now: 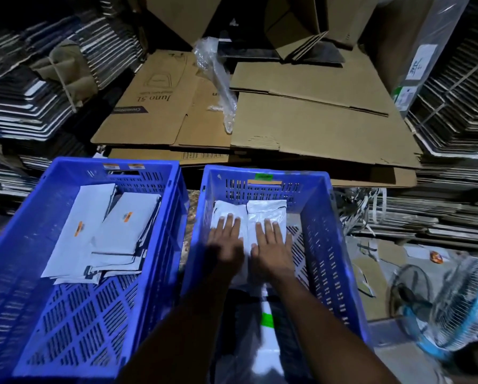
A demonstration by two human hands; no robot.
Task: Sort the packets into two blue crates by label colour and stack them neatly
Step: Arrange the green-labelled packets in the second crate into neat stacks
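There is only one view, from a camera worn on the person's head. It looks forward and steeply down, so both forearms enter from the bottom edge and reach away from the lens. The two blue crates, the left crate (pixel 66 245) and the right crate (pixel 323 245), are close below and fill the lower half. The flattened cardboard (pixel 301 120) lies farther ahead, in the upper half. The wide-angle lens bends the edges, and the fan (pixel 448 309) is at the right margin.
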